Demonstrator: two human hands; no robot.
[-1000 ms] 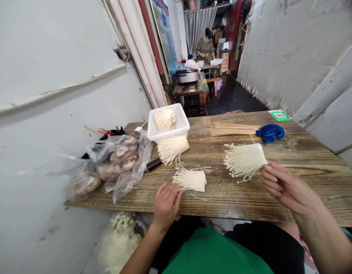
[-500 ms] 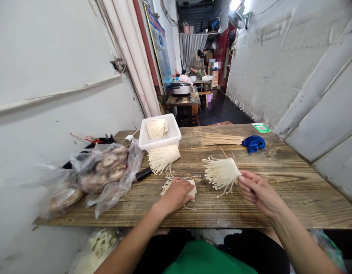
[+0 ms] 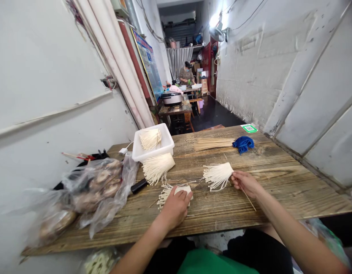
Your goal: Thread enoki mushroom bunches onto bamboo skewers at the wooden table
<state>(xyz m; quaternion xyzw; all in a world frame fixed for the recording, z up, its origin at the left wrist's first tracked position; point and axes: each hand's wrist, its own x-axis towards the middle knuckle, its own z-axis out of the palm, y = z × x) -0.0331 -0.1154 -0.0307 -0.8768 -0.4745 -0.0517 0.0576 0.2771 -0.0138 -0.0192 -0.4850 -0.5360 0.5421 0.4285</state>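
Lying nearest the front edge of the worktop, the small enoki bundle is covered at its cut base by the left hand, whose fingers are curled together and pressed down on it. The stems fan out leftward, loose at the tips.

Just to the right, the larger enoki bundle is pinched at its narrow base by the right hand, fingers closed. A thin skewer runs out from under that hand; whether it is gripped cannot be told.

Both bundles are judged light, soft and brittle. The stems are likely to snap or splay if squeezed mid-length, so hold is best taken at the compact base, where they are bound together.

Further back, a dark handle and a third bundle are noted beside clear bags of mushrooms. Behind these stands a white tub holding more enoki. A skewer pile and a blue cloth lie near the far edge. Well beyond, another person is seated at a separate table.
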